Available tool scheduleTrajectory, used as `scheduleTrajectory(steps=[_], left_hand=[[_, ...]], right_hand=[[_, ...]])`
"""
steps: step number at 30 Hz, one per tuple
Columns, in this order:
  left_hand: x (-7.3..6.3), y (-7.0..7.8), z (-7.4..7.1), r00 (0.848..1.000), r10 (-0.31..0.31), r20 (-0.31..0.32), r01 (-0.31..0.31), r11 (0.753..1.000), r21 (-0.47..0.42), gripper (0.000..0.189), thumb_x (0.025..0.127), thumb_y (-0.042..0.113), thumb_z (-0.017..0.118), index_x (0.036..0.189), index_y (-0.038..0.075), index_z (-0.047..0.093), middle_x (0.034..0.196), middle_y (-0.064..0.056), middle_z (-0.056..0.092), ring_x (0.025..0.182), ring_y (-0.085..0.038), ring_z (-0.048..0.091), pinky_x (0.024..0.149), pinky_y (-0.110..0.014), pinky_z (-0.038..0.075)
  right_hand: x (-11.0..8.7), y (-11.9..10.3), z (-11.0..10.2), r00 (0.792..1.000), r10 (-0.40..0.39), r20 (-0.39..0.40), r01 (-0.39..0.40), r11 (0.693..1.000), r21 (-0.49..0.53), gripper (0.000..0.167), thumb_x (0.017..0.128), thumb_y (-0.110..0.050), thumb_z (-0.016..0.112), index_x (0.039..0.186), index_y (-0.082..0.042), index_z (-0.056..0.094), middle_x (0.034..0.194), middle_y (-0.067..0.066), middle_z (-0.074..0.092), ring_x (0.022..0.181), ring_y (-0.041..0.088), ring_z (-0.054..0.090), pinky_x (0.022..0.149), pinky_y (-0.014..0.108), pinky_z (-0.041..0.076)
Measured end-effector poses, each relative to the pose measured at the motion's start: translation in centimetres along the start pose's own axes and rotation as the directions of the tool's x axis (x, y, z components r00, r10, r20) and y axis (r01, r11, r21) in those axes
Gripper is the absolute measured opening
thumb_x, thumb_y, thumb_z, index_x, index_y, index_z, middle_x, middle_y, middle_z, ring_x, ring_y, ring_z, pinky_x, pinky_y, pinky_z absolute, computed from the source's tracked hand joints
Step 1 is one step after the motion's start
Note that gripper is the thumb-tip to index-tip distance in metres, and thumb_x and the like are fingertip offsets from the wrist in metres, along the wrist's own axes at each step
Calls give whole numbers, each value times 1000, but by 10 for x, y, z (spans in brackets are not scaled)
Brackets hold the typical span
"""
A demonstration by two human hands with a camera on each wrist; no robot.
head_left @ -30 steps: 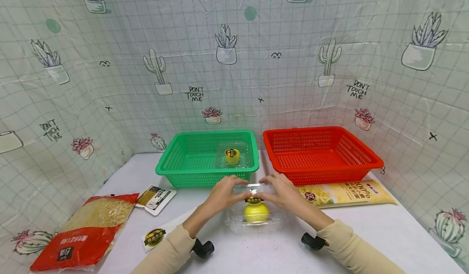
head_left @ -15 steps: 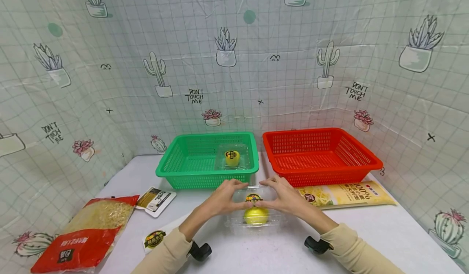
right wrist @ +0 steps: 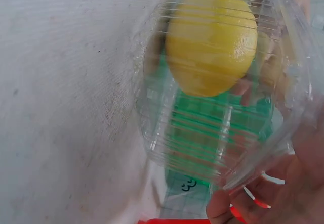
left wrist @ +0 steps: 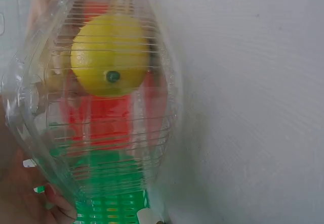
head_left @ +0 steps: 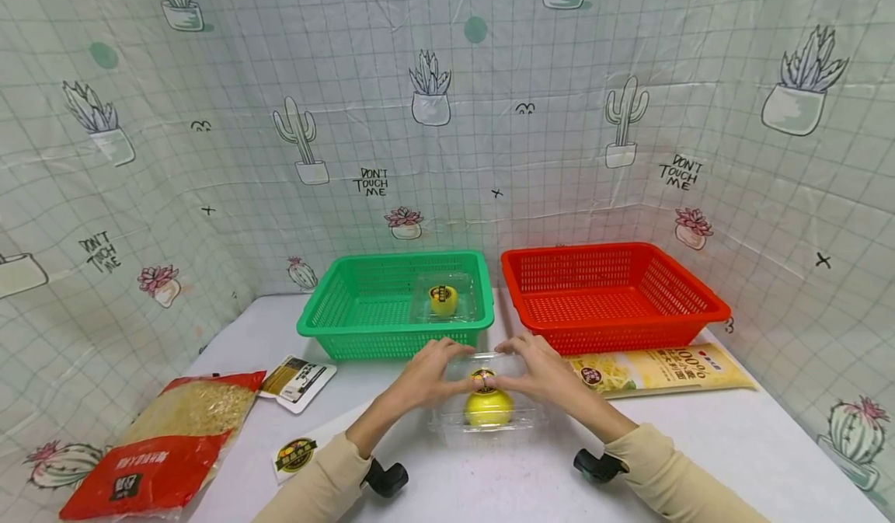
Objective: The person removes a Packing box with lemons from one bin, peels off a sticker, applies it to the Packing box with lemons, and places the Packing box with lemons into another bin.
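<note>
A clear plastic clamshell box (head_left: pixel 526 418) stands on the white table with a lemon (head_left: pixel 489 410) inside. On its lid is a round dark fruit label (head_left: pixel 483 374). My left hand (head_left: pixel 424 377) grips the box's left half, fingers curled over the far edge, thumb on the label. Mirroring it, my right hand (head_left: pixel 547 373) grips the right half, its thumb tip meeting the other over the label. Through the ribbed wall the lemon (left wrist: pixel 110 54) shows in the left wrist view. Fingers (right wrist: pixel 243 204) bend at the box's edge in the right wrist view.
Behind are a green basket (head_left: pixel 329 294), holding another boxed lemon (head_left: pixel 444 300), and a red basket (head_left: pixel 513 274). A yellow noodle pack (head_left: pixel 664 371) lies right. At left lie a red-and-clear food bag (head_left: pixel 168 437), a small pouch (head_left: pixel 297 381) and a label sheet (head_left: pixel 329 430).
The box stays in place under both hands. My thumbs slid slightly toward me over the label, then back a little. The baskets and packs have not moved.
</note>
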State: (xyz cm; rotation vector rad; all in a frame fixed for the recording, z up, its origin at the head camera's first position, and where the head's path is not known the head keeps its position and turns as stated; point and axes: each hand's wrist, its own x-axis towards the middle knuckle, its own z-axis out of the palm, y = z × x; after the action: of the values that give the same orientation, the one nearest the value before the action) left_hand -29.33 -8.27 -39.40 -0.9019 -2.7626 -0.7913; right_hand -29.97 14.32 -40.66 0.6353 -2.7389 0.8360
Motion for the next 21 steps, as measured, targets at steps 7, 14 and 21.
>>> scheduleTrajectory(steps=[7,14,21], left_hand=[[4,-1,6,995,6,-104,-2,999,43,40,87,41,73,117,14,69,112,-4,67,105,-23,58,82,-37,48],[7,-1,9,990,-26,-142,29,999,21,31,89,35,71,113,15,70,106,-3,67,100,-22,60,73,-33,47],[7,-4,10,987,-27,-161,25,1000,-14,23,93,29,67,111,16,72,105,-4,69,95,-27,61,71,-28,44]], right_hand=[[5,-2,3,999,26,-25,-26,1000,-2,41,79,-46,79,104,-17,66,109,1,68,98,18,53,77,33,45],[11,-2,4,998,60,-37,-60,998,1,26,82,-40,79,95,-22,65,101,-3,68,93,16,54,77,33,45],[8,-1,2,1000,17,-18,-17,1000,-4,26,88,-38,72,103,-17,69,105,1,67,97,19,55,81,37,47]])
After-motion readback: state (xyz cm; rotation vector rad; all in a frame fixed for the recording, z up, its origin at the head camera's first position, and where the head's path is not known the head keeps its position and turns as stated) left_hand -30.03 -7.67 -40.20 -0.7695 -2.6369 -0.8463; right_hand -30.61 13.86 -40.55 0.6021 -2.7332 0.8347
